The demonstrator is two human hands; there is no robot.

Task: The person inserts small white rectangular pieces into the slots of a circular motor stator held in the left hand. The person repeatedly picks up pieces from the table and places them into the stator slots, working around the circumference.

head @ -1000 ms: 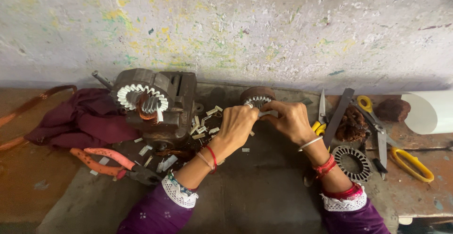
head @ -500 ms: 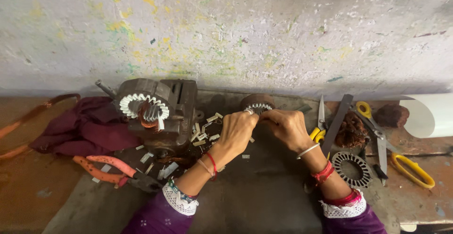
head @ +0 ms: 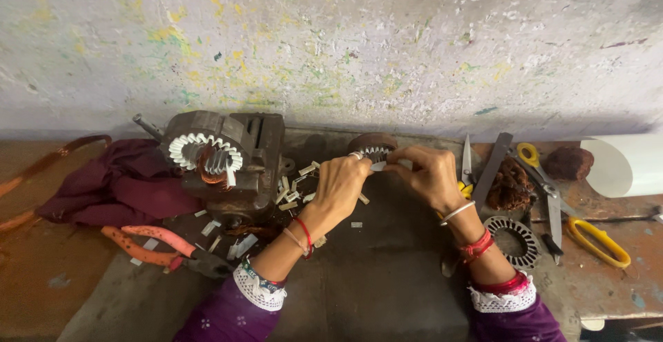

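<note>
Both my hands meet over a small round motor core (head: pixel 373 146) with white slot liners, standing on the dark mat (head: pixel 359 280) near the wall. My left hand (head: pixel 338 187) grips the core's near side, fingers curled on it. My right hand (head: pixel 429 176) pinches a small white paper strip (head: pixel 378 166) at the core's edge. To the left stands a larger rusty motor housing (head: pixel 235 162) with a ring of white liners (head: pixel 205 152). Loose white paper strips (head: pixel 293 190) lie between it and my left hand.
Orange-handled pliers (head: pixel 162 245) lie at front left, a maroon cloth (head: pixel 117 183) behind them. At right lie a toothed metal ring (head: pixel 512 240), yellow-handled scissors (head: pixel 587 235), a flat file (head: pixel 492 169), a brown wire clump (head: pixel 510 184) and a white paper roll (head: pixel 625 162).
My hands and the small core have shifted a little left and closer together; the right hand's fingers now pinch a white strip at the core's edge.
</note>
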